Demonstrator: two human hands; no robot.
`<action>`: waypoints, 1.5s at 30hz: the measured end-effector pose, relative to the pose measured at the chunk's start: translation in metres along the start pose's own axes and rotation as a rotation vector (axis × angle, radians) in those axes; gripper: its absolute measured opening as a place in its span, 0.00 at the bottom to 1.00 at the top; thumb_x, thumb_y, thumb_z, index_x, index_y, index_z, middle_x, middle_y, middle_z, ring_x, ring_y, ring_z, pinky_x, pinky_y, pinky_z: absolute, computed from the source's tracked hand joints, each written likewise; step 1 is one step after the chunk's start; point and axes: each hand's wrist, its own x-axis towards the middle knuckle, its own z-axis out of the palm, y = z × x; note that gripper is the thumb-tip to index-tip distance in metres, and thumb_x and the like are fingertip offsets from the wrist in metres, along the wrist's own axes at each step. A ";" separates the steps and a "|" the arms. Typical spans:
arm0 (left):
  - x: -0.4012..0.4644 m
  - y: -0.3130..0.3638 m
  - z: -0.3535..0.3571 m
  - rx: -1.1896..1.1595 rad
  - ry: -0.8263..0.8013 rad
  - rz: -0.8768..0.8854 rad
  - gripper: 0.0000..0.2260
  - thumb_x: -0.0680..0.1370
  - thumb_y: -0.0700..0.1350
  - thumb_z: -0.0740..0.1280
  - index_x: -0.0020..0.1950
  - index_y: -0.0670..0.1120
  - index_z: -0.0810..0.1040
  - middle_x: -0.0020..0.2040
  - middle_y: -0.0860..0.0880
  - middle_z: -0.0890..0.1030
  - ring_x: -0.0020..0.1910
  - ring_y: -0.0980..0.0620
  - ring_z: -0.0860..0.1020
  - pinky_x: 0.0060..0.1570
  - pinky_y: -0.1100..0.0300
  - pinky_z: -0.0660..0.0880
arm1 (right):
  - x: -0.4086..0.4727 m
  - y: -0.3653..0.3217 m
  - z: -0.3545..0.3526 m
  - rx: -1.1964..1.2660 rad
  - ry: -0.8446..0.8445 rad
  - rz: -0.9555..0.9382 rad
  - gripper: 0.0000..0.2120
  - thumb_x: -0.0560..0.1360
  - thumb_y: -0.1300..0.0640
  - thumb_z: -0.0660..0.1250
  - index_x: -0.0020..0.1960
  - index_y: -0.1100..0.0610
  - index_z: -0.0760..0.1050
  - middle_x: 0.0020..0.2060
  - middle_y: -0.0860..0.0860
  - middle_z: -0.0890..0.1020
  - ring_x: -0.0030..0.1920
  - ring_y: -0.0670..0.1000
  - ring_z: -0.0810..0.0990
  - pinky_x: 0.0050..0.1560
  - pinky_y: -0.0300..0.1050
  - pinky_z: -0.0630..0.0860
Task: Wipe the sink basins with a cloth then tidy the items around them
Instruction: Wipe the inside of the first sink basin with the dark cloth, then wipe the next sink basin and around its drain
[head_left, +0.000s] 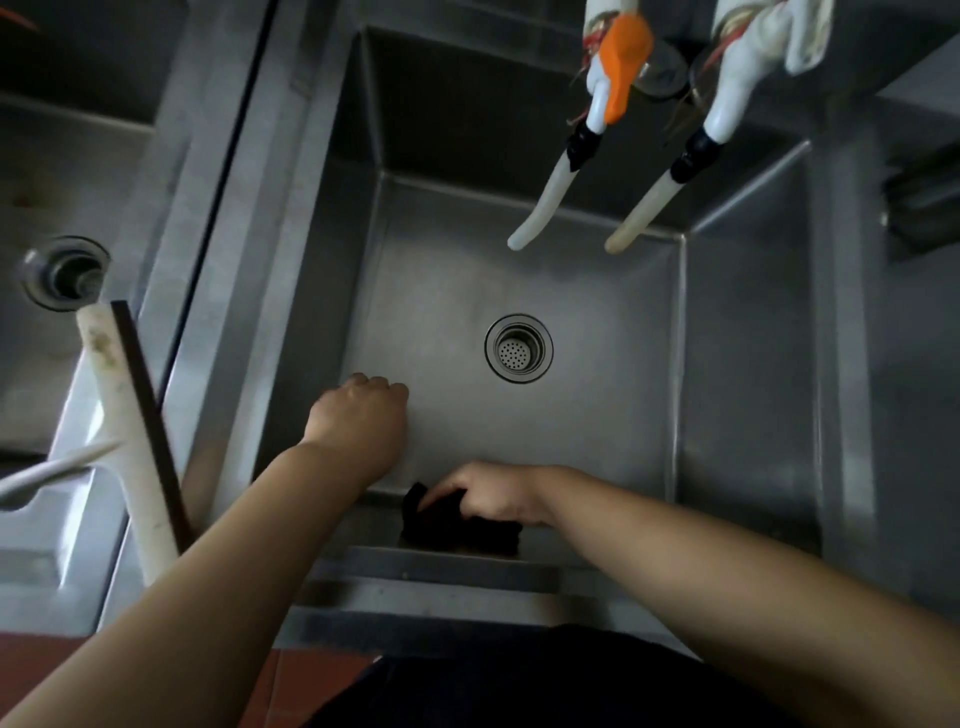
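Steel walls of the big sink basin filled most of what we saw, with its round strainer drain set in the floor a little right of the middle. Our right hand was curled tight over a black cloth, pressing it against the near wall of the basin where that wall meets the floor. Our left hand reached in beside it, fingers folded under into a loose fist with nothing in it that we could see, knuckles resting on or just above the basin floor, left of the drain. Two white taps hung over the far right of the basin, the left tap carrying an orange handle, the right tap plain. To the left lay a second basin with its own drain, and a white pipe slanted across its near edge with a dark strip alongside it.
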 end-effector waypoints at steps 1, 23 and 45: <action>-0.005 0.000 -0.005 0.004 0.008 0.003 0.12 0.80 0.43 0.55 0.62 0.45 0.71 0.60 0.46 0.75 0.62 0.45 0.71 0.56 0.52 0.70 | -0.007 -0.005 0.002 0.023 0.002 -0.008 0.29 0.71 0.76 0.53 0.63 0.54 0.76 0.56 0.60 0.80 0.45 0.55 0.81 0.47 0.47 0.78; -0.142 -0.010 -0.048 -0.061 0.217 -0.261 0.11 0.80 0.43 0.57 0.59 0.45 0.73 0.59 0.46 0.76 0.61 0.45 0.72 0.56 0.52 0.70 | -0.094 -0.069 0.014 0.509 -0.105 -0.168 0.20 0.75 0.74 0.55 0.53 0.54 0.76 0.42 0.57 0.79 0.39 0.55 0.79 0.35 0.48 0.80; -0.289 -0.258 -0.034 -0.169 0.376 -0.415 0.13 0.81 0.48 0.56 0.63 0.49 0.72 0.59 0.49 0.77 0.60 0.48 0.73 0.56 0.54 0.73 | -0.069 -0.299 0.121 0.802 0.311 -0.452 0.21 0.76 0.73 0.52 0.58 0.55 0.75 0.46 0.59 0.79 0.44 0.57 0.79 0.43 0.51 0.78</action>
